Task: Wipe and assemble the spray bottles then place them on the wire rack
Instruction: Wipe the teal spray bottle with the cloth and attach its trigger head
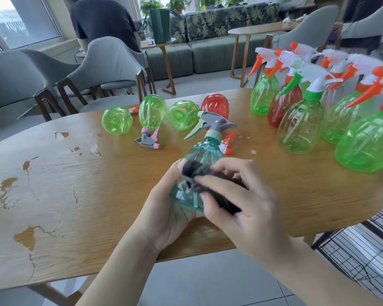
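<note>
Teal bottle [202, 160] over the table [75, 195] near edge, lower body hidden by both hands. Left hand [168, 208] cups its base, fingers curled round. Right hand [241, 195] pinches dark cloth [208, 180] against it. Beyond it, lying bottles [152, 111]; wire rack [367, 250] cut off right.

The left hand [164, 208] cradles a teal spray bottle [199, 164] from below, its grey trigger head [212, 124] pointing away, while the right hand [243, 208] presses a dark cloth [210, 184] against the bottle's side. Across the wooden worktop [75, 195] lie loose bottles — three green [152, 111], one red [216, 104]. At the right stand assembled sprayers [301, 127]; a black wire rack [363, 255] sits below the worktop's edge.
</note>
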`<state>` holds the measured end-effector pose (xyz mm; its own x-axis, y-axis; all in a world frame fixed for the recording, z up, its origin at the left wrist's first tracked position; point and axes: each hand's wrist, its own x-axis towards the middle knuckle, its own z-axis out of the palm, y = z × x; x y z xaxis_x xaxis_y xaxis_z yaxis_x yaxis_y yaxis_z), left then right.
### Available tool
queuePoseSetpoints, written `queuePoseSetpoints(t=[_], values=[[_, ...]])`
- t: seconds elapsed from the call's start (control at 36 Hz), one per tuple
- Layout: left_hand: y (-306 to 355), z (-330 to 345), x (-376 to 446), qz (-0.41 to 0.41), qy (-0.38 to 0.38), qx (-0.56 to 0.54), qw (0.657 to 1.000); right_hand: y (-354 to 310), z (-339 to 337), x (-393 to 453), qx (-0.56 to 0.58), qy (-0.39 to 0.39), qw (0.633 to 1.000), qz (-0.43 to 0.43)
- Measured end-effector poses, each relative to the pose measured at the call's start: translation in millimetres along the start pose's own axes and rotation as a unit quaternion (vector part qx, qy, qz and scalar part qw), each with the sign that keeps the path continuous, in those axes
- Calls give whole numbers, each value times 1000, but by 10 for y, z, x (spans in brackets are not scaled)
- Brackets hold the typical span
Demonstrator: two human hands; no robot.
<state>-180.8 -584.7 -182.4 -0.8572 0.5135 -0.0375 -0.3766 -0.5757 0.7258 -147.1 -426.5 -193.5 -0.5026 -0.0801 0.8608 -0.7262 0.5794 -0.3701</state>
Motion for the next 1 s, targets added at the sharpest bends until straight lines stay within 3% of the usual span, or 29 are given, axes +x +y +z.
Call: queuePoseSetpoints(t=[0.17, 0.33, 0.42, 0.61, 0.81, 1.0], values=[[18, -31, 5, -32, -20, -24, 999, -2, 27, -28, -49, -28, 993, -107], [9, -17, 7, -17, -12, -6, 1000, 50, -22, -16, -70, -33, 988, -135], [23, -19, 27, 6, -5, 5, 1000, 101, -58, 43, -79, -9, 991, -104], [-26, -54, 26, 3, -5, 49, 999, 232, -103, 168, -72, 42, 995, 62], [-18, -79, 30, 16, -5, 58, 998, 105, -20, 40, -37, 43, 998, 32], [-33, -76, 24, 8, 0, 77, 997, 210, -67, 140, -41, 63, 993, 91]])
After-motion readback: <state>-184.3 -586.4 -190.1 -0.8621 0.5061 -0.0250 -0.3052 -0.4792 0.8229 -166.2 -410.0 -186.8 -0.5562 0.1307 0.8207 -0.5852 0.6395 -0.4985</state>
